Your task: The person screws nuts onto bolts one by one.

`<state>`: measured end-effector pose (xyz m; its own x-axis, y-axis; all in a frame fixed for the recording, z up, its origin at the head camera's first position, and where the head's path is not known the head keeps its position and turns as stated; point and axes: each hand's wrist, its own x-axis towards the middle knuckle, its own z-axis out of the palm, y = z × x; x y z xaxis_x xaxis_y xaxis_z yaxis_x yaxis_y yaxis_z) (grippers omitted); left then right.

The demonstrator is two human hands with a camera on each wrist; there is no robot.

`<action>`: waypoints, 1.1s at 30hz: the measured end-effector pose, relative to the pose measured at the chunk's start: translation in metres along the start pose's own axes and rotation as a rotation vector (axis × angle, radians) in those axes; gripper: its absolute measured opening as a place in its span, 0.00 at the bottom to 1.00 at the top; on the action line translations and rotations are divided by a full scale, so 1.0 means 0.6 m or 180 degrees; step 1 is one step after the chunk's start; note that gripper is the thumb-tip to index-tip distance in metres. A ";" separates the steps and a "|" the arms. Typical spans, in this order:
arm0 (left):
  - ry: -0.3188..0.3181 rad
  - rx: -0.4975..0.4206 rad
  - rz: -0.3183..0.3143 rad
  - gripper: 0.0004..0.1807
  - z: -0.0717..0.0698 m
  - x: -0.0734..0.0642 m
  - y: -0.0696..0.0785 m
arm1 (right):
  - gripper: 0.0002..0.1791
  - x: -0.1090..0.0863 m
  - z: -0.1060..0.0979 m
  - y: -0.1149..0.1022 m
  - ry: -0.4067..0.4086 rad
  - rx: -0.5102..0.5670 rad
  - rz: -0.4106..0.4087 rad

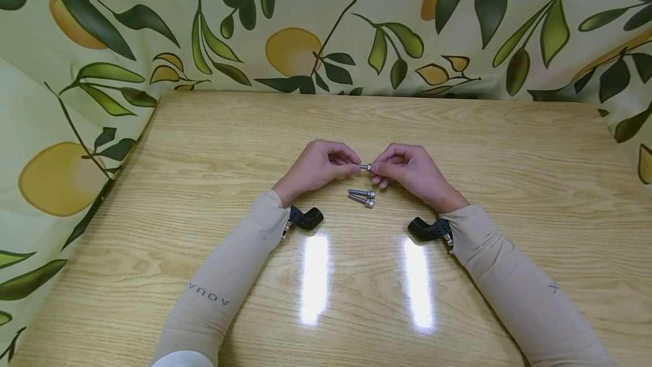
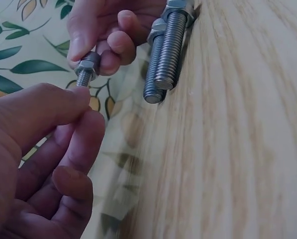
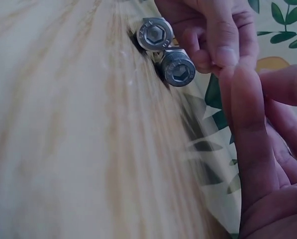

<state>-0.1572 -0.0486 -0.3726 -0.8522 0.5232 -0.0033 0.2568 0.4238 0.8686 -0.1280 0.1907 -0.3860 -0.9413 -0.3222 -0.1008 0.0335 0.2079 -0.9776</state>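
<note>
Between both hands a small metal bolt (image 1: 364, 167) is held above the table, with a hex nut (image 2: 87, 67) around it close to the head. My left hand (image 1: 323, 164) pinches its threaded end between thumb and fingers. At the head end, the thumb and fingers of my right hand (image 1: 410, 170) grip it. Fingers hide this bolt in the right wrist view. Just nearer to me, two socket-head bolts (image 1: 361, 192) (image 3: 178, 69) lie side by side on the wood, heads to the right, each with a nut near its head.
The wood-grain table (image 1: 204, 146) reaches back to a leaf-and-fruit patterned cloth (image 1: 387, 27), which also hangs along the left side. Black wrist mounts (image 1: 307, 218) stick out from both sleeves over the table. Two bright light reflections (image 1: 316, 279) lie on the tabletop.
</note>
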 end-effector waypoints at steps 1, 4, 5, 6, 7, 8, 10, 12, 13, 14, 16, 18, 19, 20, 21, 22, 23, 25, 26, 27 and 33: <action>-0.0013 0.0010 0.0001 0.06 0.000 0.000 0.000 | 0.09 0.000 0.000 0.000 -0.0011 -0.0012 0.0027; -0.0074 0.0063 -0.0018 0.06 0.000 0.000 0.001 | 0.10 0.000 -0.001 0.000 -0.0030 -0.0058 0.0109; -0.0102 0.0084 -0.0019 0.06 0.000 0.001 0.001 | 0.10 0.000 -0.002 0.000 -0.0041 -0.0083 0.0139; -0.0134 0.0113 -0.0020 0.06 0.000 0.001 0.002 | 0.11 0.000 -0.003 0.000 -0.0059 -0.0118 0.0158; -0.0170 0.0145 -0.0018 0.06 0.000 0.002 0.003 | 0.11 -0.001 -0.003 0.000 -0.0081 -0.0161 0.0169; -0.0213 0.0177 -0.0016 0.05 0.000 0.002 0.003 | 0.11 -0.001 -0.004 0.000 -0.0106 -0.0215 0.0175; -0.0301 0.0234 0.0005 0.05 0.001 0.004 0.004 | 0.11 -0.002 -0.005 0.000 -0.0144 -0.0395 0.0141; -0.0385 0.0302 0.0026 0.04 0.002 0.005 0.005 | 0.10 -0.003 -0.006 -0.001 -0.0157 -0.0613 0.0083; -0.0424 0.0332 0.0028 0.03 0.002 0.005 0.005 | 0.10 -0.004 -0.007 -0.002 -0.0161 -0.0723 0.0048; -0.0458 0.0365 0.0026 0.03 0.003 0.005 0.006 | 0.10 -0.005 -0.007 -0.003 -0.0159 -0.0830 0.0008; -0.0511 0.0453 0.0023 0.03 0.004 0.005 0.007 | 0.10 -0.006 -0.008 -0.003 -0.0147 -0.1032 -0.0067; -0.0550 0.0549 0.0019 0.03 0.004 0.005 0.008 | 0.09 -0.007 -0.008 -0.003 -0.0150 -0.1137 -0.0110; -0.0569 0.0596 0.0022 0.03 0.005 0.004 0.010 | 0.09 -0.007 -0.008 -0.003 -0.0149 -0.1181 -0.0133; -0.0589 0.0642 0.0025 0.02 0.005 0.004 0.010 | 0.09 -0.007 -0.008 -0.001 -0.0150 -0.1219 -0.0154; -0.0610 0.0687 0.0032 0.02 0.006 0.004 0.010 | 0.08 -0.007 -0.008 0.000 -0.0154 -0.1245 -0.0168; -0.0631 0.0720 0.0038 0.02 0.006 0.004 0.011 | 0.08 -0.007 -0.008 0.001 -0.0161 -0.1266 -0.0171; -0.0653 0.0746 0.0044 0.02 0.007 0.003 0.011 | 0.07 -0.007 -0.007 0.003 -0.0164 -0.1286 -0.0180; -0.0688 0.0783 0.0046 0.02 0.010 0.002 0.011 | 0.07 -0.008 -0.006 0.008 -0.0183 -0.1304 -0.0189; -0.0701 0.0796 0.0045 0.02 0.011 0.002 0.010 | 0.07 -0.008 -0.006 0.010 -0.0197 -0.1296 -0.0189; -0.0708 0.0811 0.0049 0.02 0.011 0.001 0.009 | 0.07 -0.008 -0.005 0.013 -0.0210 -0.1301 -0.0187; -0.0630 0.0924 0.0048 0.06 0.000 -0.001 -0.005 | 0.08 -0.003 -0.006 0.023 -0.0195 -0.1411 -0.0188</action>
<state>-0.1575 -0.0498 -0.3750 -0.7497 0.6522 -0.1123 0.4119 0.5927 0.6921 -0.1273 0.1977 -0.3987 -0.9152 -0.3966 -0.0711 -0.1793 0.5588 -0.8097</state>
